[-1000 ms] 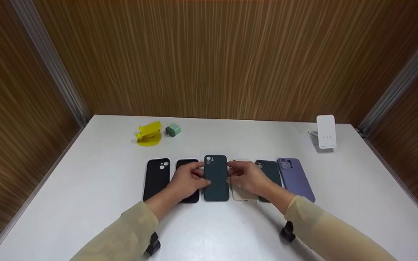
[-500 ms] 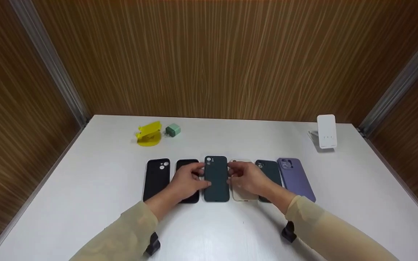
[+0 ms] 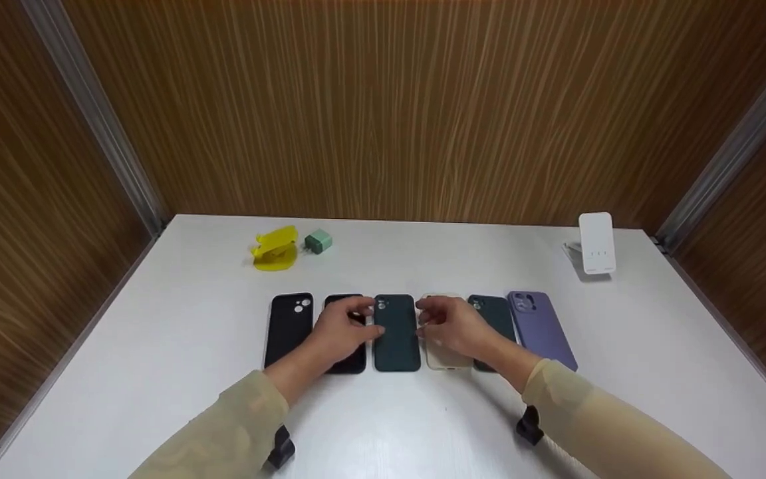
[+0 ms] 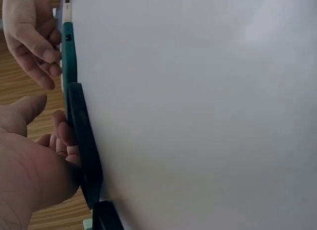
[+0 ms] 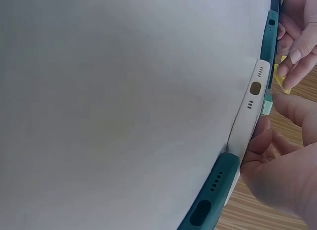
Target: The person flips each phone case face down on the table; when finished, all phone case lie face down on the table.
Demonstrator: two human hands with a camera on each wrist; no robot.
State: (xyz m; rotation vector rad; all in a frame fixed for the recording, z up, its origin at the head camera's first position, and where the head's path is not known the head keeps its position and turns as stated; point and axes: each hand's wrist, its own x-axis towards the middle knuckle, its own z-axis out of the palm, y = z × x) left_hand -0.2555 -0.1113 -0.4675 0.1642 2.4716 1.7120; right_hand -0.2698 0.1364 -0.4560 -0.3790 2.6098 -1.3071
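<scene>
I see the middle dark green phone case [image 3: 397, 339] lying flat on the white table [image 3: 389, 426], between my 2 hands. Both the left hand [image 3: 338, 334] and the right hand [image 3: 461, 326] look released, fingers loosely bent around nothing; I can't tell whether the left thumb touches the case's edge. The gaps are narrow, so a low fingertip could knock it crooked, and my left hand, over the inner black case [image 3: 351, 360], might drag that too. The surfaces look matte and rubbery, with rounded corners; the beige case [image 3: 448, 358] has an oval port slot flanked by tiny holes.
</scene>
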